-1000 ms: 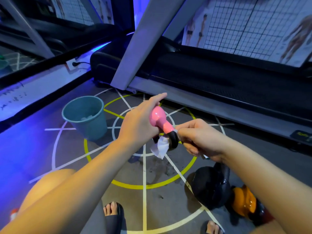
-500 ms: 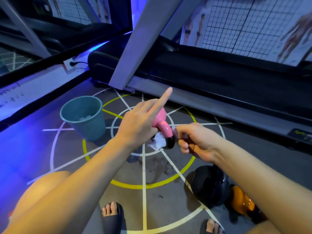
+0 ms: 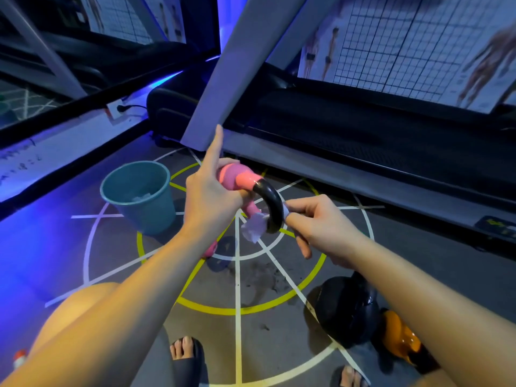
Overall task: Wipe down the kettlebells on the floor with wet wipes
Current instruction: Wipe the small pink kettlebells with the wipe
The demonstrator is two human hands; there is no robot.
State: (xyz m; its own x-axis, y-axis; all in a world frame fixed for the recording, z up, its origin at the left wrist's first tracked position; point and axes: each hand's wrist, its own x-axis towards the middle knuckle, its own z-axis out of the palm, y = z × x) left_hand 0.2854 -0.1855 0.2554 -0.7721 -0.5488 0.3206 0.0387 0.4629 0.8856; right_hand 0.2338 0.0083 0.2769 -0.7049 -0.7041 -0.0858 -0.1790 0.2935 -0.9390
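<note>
You are holding the small glossy pink kettlebell at mid-frame above the floor, your left hand gripping its body with the index finger pointing up. Your right hand is pinching the white wet wipe around its curved black handle. It is probably dense, rigid and slick where wet, so the pink body seems the safer grip.

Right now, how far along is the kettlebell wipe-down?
Done: white crumpled pieces, likely used wipes, lie in the teal bin. In hand: the left hand holds the pink kettlebell off the floor while the right hand pinches a wet wipe on its black handle. Left: the black kettlebell and orange kettlebell sit on the floor; whether they are wiped cannot be told.
</note>
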